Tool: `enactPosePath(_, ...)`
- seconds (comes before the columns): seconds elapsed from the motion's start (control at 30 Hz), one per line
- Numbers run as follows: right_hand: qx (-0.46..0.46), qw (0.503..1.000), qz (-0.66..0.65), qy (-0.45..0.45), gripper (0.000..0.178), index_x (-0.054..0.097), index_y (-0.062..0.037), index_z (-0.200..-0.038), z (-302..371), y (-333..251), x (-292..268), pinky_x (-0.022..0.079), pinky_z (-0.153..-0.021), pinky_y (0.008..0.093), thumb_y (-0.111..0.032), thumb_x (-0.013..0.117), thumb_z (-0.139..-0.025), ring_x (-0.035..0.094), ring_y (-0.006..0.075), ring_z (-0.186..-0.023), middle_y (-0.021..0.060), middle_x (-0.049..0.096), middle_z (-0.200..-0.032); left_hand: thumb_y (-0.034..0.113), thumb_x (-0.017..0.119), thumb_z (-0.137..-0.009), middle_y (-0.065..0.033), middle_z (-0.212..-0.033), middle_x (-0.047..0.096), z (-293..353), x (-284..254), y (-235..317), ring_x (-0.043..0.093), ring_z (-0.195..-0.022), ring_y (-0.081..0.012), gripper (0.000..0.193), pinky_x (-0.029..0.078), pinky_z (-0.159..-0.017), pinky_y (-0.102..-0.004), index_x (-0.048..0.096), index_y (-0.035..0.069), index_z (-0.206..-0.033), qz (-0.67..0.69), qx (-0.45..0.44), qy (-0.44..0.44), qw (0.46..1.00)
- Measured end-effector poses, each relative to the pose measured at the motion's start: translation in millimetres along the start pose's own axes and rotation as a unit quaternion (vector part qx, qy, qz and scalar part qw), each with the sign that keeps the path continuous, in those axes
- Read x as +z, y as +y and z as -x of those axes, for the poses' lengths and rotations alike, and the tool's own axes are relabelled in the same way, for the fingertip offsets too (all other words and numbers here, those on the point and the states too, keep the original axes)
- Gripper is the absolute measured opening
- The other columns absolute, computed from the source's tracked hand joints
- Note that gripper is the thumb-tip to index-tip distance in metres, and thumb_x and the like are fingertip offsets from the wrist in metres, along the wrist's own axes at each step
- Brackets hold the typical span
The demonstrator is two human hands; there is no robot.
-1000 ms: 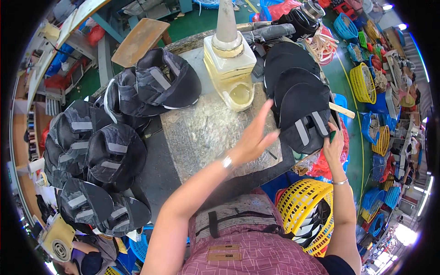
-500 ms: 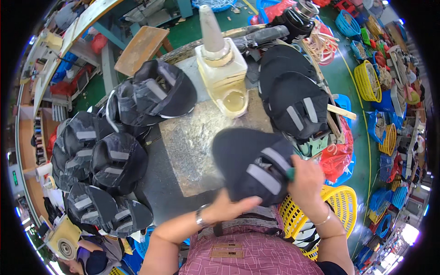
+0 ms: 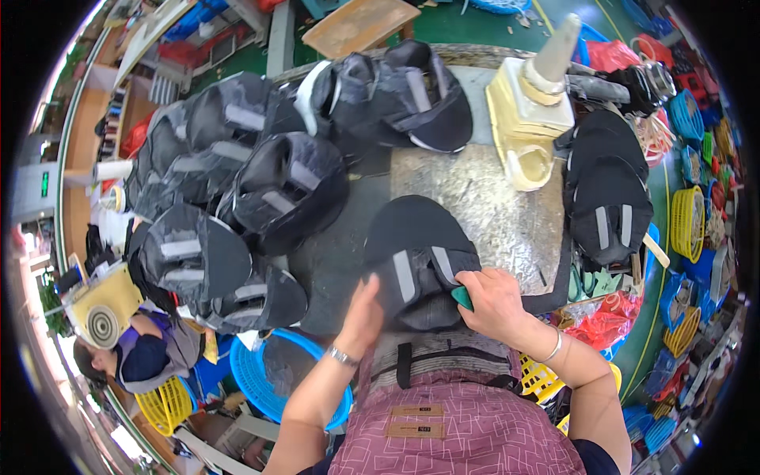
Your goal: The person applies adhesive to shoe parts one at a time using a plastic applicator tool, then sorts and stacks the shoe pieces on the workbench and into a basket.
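A black fabric shoe upper [image 3: 419,237] with two grey strips lies on the bench in front of me, its rounded toe pointing away. My right hand [image 3: 492,301] is closed on its near right edge. A small green piece [image 3: 461,298] shows at those fingers; what it is I cannot make out. Along the upper's left side, my left hand [image 3: 364,313] has its fingers stretched out, slightly blurred, close to or touching the edge. A cream glue pot [image 3: 526,107] with a cone-shaped top and a small open cup stands beyond, to the right.
Similar black uppers [image 3: 289,190] are heaped on the left, and a stack of them [image 3: 609,186] lies on the right. A worn pale board [image 3: 483,214] covers part of the bench. Beside my left arm is a blue basket [image 3: 336,404]; a person [image 3: 150,348] sits at far left.
The view has swung to the right-hand lean, shifting everything. The upper has turned toe-away and come down nearer me; my left hand has moved from its near edge to its left side.
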State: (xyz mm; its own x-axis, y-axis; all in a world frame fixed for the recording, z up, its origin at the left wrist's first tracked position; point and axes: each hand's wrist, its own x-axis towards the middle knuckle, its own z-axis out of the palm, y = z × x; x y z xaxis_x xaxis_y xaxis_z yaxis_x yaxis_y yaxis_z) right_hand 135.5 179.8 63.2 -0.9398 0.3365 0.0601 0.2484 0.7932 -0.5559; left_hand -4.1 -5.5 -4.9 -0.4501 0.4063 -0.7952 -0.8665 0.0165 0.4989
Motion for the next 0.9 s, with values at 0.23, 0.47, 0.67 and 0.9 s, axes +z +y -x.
enactPosePath(0.23, -0.108, 0.991, 0.075, -0.033, 0.044, 0.053, -0.0065, -0.097, -6, -23, -27, 0.035, -0.050, 0.0311, -0.023, 0.066, -0.058, 0.045, 0.0184, -0.055, 0.0025, 0.045, -0.060, 0.015, 0.051, -0.081, -0.0124, -0.110, 0.053, 10, 17, 13, 0.051, -0.101, -0.0213, 0.033, 0.038, -0.090, -0.0343, 0.049, -0.002, -0.110, 0.071, -0.068, -0.131, 0.986)
enactPosePath(0.47, -0.104, 0.956, 0.123, -0.246, 0.054, 0.047, -0.0129, -0.112, -15, -23, 6, 0.040, -0.055, 0.0323, -0.027, 0.065, -0.064, 0.052, 0.0207, -0.062, 0.0051, 0.050, -0.064, 0.020, 0.052, -0.081, -0.0102, -0.113, 0.051, 10, 24, 29, 0.048, -0.106, -0.0200, 0.038, 0.035, -0.093, -0.0357, 0.046, 0.000, -0.113, 0.009, -0.079, -0.309, 0.948)
enactPosePath(0.67, -0.081, 0.977, 0.108, -0.165, 0.053, 0.048, -0.0090, -0.111, -12, -16, 4, 0.039, -0.052, 0.0325, -0.028, 0.064, -0.064, 0.052, 0.0220, -0.058, 0.0065, 0.050, -0.062, 0.025, 0.050, -0.082, -0.0100, -0.110, 0.053, -2, 12, 22, 0.050, -0.103, -0.0215, 0.039, 0.034, -0.093, -0.0366, 0.047, 0.000, -0.112, 0.030, -0.141, -0.227, 0.963)
enactPosePath(0.9, -0.081, 0.932, 0.048, -0.350, 0.033, 0.052, -0.0045, -0.090, -10, 8, 19, 0.044, -0.047, 0.0382, -0.023, 0.061, -0.064, 0.058, 0.0272, -0.055, 0.0113, 0.056, -0.057, 0.018, 0.050, -0.080, -0.0110, -0.116, 0.050, -13, 3, 22, 0.046, -0.109, -0.0246, 0.041, 0.032, -0.095, -0.0405, 0.044, 0.002, -0.117, 0.059, -0.093, -0.251, 0.962)
